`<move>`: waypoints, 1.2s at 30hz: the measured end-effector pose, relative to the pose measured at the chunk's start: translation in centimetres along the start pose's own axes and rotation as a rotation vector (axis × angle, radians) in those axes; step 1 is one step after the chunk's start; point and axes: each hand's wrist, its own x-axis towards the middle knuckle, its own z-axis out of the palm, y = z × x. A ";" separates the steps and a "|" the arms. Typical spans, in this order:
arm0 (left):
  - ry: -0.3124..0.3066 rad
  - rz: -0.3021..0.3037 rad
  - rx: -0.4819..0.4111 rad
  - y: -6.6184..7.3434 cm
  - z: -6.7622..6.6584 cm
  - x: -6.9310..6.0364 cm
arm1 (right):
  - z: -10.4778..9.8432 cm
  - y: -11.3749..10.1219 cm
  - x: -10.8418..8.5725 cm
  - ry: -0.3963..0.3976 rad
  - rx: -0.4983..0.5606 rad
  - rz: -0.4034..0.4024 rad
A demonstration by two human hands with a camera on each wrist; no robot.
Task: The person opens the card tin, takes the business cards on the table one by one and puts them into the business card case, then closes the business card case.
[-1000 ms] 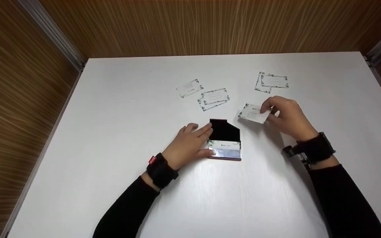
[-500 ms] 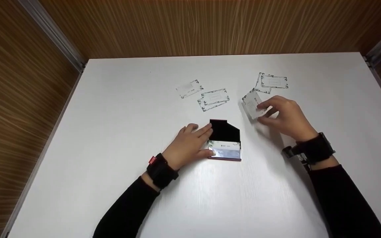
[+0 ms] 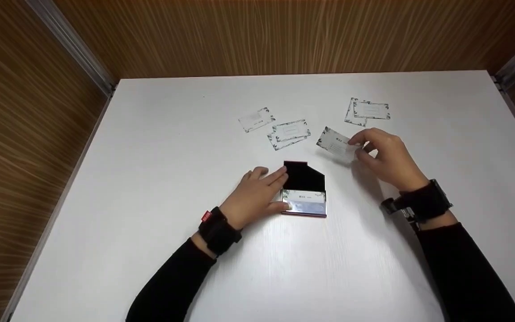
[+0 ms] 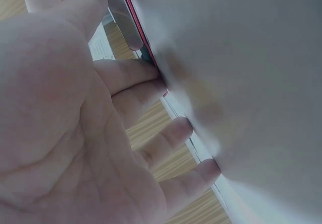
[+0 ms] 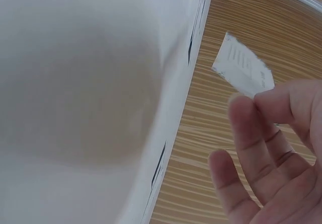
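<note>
The left hand [image 3: 255, 194] is touching the left side of an open, flat case with a black inside and thin red edges [image 3: 303, 176], fingers mostly straight, thumb resting on its shiny front. The right hand [image 3: 382, 150] is pinching a thin white oblong card with dark leafy corners [image 3: 334, 142] above the smooth white table [image 3: 150, 188]. The case is lying well in from the table's far edge; loose leafy cards [image 3: 292, 131] are lying nearer that edge. Pinching gently should be stopping bends; pressing softly should be stopping slides.
</note>
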 end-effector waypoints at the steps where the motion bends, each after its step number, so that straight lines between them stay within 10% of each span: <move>1: 0.000 0.000 0.003 0.0 0.0 0.0 | 0.0 0.0 0.0 0.001 0.004 -0.003; 17: -0.014 -0.009 -0.007 -0.1 0.1 0.0 | 0.3 -0.3 0.2 0.017 0.046 0.010; 36: -0.017 -0.002 -0.012 0.0 0.0 0.0 | 1.7 -3.3 -0.2 -0.081 0.092 -0.152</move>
